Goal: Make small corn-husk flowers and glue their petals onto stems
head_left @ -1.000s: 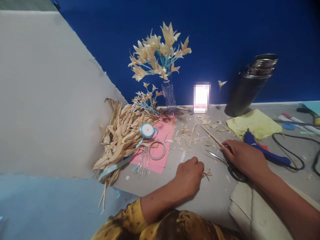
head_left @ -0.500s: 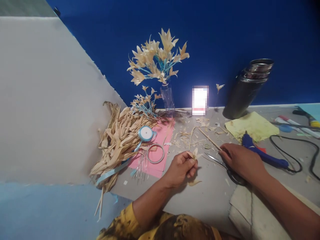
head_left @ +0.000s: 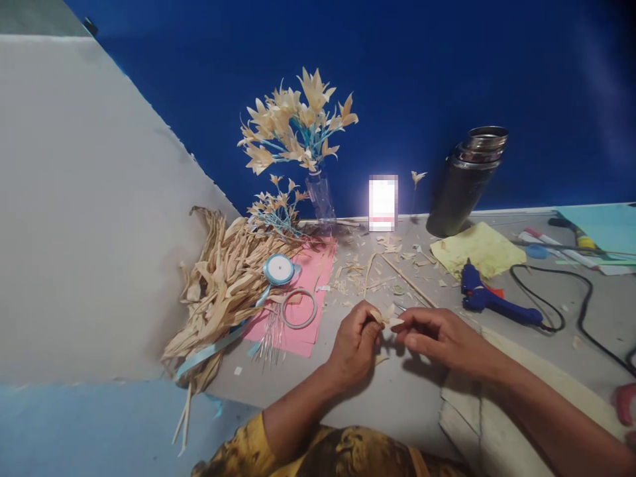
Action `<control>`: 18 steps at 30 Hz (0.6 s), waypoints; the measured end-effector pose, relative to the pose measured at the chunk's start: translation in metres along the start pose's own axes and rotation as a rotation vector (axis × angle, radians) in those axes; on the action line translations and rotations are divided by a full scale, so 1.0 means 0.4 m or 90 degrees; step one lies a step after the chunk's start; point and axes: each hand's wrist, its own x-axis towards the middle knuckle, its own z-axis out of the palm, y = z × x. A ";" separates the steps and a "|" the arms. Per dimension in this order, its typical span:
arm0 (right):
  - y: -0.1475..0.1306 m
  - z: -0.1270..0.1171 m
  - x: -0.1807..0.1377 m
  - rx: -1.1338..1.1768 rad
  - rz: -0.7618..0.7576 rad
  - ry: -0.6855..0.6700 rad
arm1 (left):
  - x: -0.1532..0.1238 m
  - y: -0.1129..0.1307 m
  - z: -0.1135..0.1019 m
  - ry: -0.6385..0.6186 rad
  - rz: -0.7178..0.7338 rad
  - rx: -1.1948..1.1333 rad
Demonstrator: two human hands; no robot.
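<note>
A small pale flower of dried husk [head_left: 381, 319] is pinched between the thumb and fingers of my left hand [head_left: 356, 341], low over the table's middle. From the other side my right hand [head_left: 437, 338] meets it, its fingertips closed at the tip of one petal. Behind the right fingers only the tip of the scissors [head_left: 399, 307] shows; the rest is covered. A thin dry stick [head_left: 407, 279] lies just beyond that hand. Under the left hand a loose husk piece [head_left: 381, 360] rests on the table.
Dried husks [head_left: 223, 285], a ribbon spool [head_left: 279, 269], a tape ring [head_left: 299, 309] and wires [head_left: 271, 338] lie left, partly on pink paper [head_left: 318, 278]. Behind stand husk flowers [head_left: 298, 119] in a bottle [head_left: 322, 199] and a flask [head_left: 462, 185]. A blue glue gun [head_left: 497, 298] lies right.
My right hand has left the scissors and stick, moving left to the flower in my left hand. The scissors stay on the table. The view has shifted slightly.
</note>
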 end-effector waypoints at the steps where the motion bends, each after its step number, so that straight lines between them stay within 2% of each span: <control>1: -0.005 0.005 -0.002 0.017 -0.005 0.015 | 0.000 -0.001 0.003 -0.003 0.008 0.019; 5: -0.015 0.003 -0.003 0.004 -0.013 0.090 | 0.001 -0.005 0.015 -0.008 0.029 0.064; 8: -0.019 -0.002 -0.002 -0.016 -0.005 0.114 | 0.001 -0.006 0.020 -0.022 0.015 0.053; 18: -0.015 0.000 0.000 -0.054 0.001 0.119 | 0.009 -0.014 0.022 -0.025 0.059 -0.001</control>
